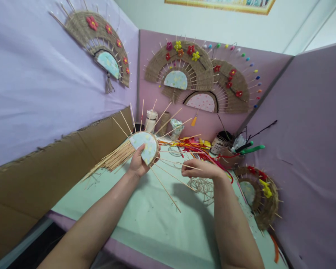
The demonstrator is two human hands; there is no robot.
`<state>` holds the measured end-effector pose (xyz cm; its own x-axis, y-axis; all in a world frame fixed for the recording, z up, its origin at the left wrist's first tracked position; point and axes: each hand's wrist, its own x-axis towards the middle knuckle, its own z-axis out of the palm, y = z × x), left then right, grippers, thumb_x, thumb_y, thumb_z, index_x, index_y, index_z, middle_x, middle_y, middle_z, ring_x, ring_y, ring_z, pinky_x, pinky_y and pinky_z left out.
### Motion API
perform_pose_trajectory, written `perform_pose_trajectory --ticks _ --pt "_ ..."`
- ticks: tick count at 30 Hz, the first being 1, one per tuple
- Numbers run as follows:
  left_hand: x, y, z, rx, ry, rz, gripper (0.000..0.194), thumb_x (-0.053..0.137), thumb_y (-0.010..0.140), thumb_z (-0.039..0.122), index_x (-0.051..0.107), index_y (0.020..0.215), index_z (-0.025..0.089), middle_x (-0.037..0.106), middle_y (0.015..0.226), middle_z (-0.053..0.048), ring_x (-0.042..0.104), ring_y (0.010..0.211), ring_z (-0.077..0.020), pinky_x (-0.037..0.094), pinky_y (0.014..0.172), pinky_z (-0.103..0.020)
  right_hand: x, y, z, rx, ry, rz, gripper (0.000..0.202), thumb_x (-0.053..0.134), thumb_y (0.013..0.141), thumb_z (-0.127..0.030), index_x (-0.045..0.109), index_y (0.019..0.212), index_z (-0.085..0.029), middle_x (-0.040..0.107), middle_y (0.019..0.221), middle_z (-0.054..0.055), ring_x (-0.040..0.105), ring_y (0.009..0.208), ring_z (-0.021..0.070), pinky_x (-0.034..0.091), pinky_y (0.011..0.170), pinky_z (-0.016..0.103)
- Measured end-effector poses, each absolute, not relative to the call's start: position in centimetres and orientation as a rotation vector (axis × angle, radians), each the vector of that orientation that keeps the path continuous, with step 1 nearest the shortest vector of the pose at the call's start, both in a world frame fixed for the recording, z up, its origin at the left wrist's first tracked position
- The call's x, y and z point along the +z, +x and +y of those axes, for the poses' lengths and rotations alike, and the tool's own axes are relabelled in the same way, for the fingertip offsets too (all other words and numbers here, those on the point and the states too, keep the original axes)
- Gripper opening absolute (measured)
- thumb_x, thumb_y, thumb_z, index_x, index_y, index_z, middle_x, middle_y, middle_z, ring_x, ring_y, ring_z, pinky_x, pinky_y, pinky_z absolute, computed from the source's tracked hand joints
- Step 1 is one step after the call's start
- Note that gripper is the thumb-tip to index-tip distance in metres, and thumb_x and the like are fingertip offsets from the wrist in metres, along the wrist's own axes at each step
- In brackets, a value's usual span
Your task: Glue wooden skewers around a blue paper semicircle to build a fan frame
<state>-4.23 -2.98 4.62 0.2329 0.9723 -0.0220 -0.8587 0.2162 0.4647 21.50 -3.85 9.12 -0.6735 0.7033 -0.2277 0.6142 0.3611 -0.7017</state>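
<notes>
My left hand (141, 162) is closed around the edge of a half-round fan base (146, 145) covered in pale blue floral cloth. Its thumb lies on the cloth face. Thin wooden sticks fan out from the curved rim, pointing up, right and down toward me. My right hand (198, 170) hovers at the right by the outer ends of several sticks, its fingers curled together. What those fingers pinch, if anything, is too small to make out. Below this hand a loose tangle of twine (203, 186) lies on the pale green tabletop (145, 220).
A bundle of loose sticks (114, 158) lies behind my left hand, beside a cardboard panel (58, 164). Red and yellow pipe cleaners (190, 144), a white bottle (151, 120), a twine spool (164, 123) and a tool pot (229, 158) stand further back. Finished fans (182, 56) hang on the walls.
</notes>
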Motion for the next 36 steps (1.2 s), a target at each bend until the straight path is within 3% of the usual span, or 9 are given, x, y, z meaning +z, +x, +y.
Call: perform_pose_trajectory --ticks 6,13,18,27,31,36 --pt "4.9 -4.2 -3.0 1.314 0.391 0.387 0.045 0.038 0.094 0.029 0.051 0.129 0.004 0.074 0.084 -0.015 0.07 0.065 -0.0208 0.057 0.064 -0.032 11.0 25.6 -5.4 1.199 -1.329 -2.142 0.039 0.063 0.08 -0.054 0.06 0.075 -0.015 0.053 0.06 -0.002 0.042 0.054 0.0089 0.032 0.049 0.022" --pt "5.4 -2.9 -3.2 1.321 0.451 0.434 0.042 0.037 0.094 0.025 0.052 0.127 0.004 0.075 0.085 -0.016 0.072 0.068 -0.0219 0.058 0.063 -0.032 14.2 26.0 -9.1 1.003 -1.224 -2.042 0.039 0.06 0.085 -0.054 0.06 0.077 -0.015 0.053 0.061 -0.001 0.042 0.056 0.0095 0.034 0.051 0.023" --pt "8.2 -1.6 -2.7 1.407 0.471 0.37 0.041 0.04 0.093 0.021 0.053 0.13 0.009 0.076 0.091 -0.012 0.073 0.075 -0.0215 0.059 0.065 -0.031 15.9 27.0 -11.9 0.782 -1.218 -2.0 0.034 0.059 0.088 -0.049 0.063 0.077 -0.017 0.054 0.066 -0.001 0.043 0.059 0.0104 0.036 0.054 0.023" --pt "13.8 0.2 -1.0 1.408 0.448 0.183 0.04 0.039 0.095 0.027 0.058 0.124 0.007 0.076 0.089 -0.013 0.073 0.088 -0.0237 0.058 0.084 -0.038 14.3 28.4 -10.1 0.694 -1.162 -1.642 0.031 0.066 0.081 -0.048 0.062 0.074 -0.018 0.048 0.062 -0.003 0.041 0.056 0.01 0.034 0.051 0.022" --pt "15.2 1.4 -0.4 1.372 0.419 0.116 0.041 0.04 0.095 0.03 0.058 0.124 0.007 0.075 0.091 -0.014 0.072 0.086 -0.0241 0.058 0.082 -0.04 13.5 27.7 -8.4 0.821 -1.192 -1.89 0.03 0.063 0.083 -0.044 0.06 0.07 -0.016 0.046 0.059 -0.004 0.037 0.054 0.0088 0.03 0.05 0.022" --pt "15.8 3.3 -0.2 1.317 0.378 0.058 0.043 0.04 0.095 0.033 0.058 0.125 0.007 0.075 0.093 -0.014 0.072 0.085 -0.0229 0.058 0.081 -0.038 12.5 22.1 -7.0 0.886 -1.171 -2.416 0.019 0.059 0.086 -0.029 0.061 0.072 -0.016 0.053 0.062 -0.003 0.045 0.058 0.0095 0.033 0.053 0.02"
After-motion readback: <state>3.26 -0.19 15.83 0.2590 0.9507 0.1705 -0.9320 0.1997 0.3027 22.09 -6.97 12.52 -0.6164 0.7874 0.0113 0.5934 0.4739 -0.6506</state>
